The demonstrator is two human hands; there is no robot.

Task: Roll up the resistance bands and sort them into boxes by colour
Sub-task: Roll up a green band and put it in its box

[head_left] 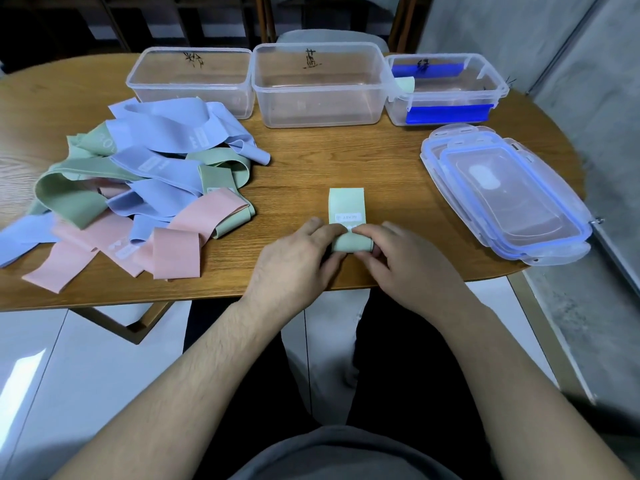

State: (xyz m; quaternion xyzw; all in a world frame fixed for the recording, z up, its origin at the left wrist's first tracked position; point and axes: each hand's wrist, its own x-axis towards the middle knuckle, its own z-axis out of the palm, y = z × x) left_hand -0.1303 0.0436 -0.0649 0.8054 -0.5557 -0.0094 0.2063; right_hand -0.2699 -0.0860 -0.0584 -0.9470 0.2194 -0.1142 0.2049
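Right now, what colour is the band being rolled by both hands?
Pale green; the band shows best in the head view.

Three clear boxes [320, 85], three stacked lids [502, 195], two hands [298, 263].

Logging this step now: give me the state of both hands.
Left hand: closed, pinching the rolled end of the green band.
Right hand: closed, pinching the same roll from the other side.

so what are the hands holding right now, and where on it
Both the left hand and the right hand pinch the pale green flat resistance band at its near, partly rolled end; the far end lies flat on the wooden table.
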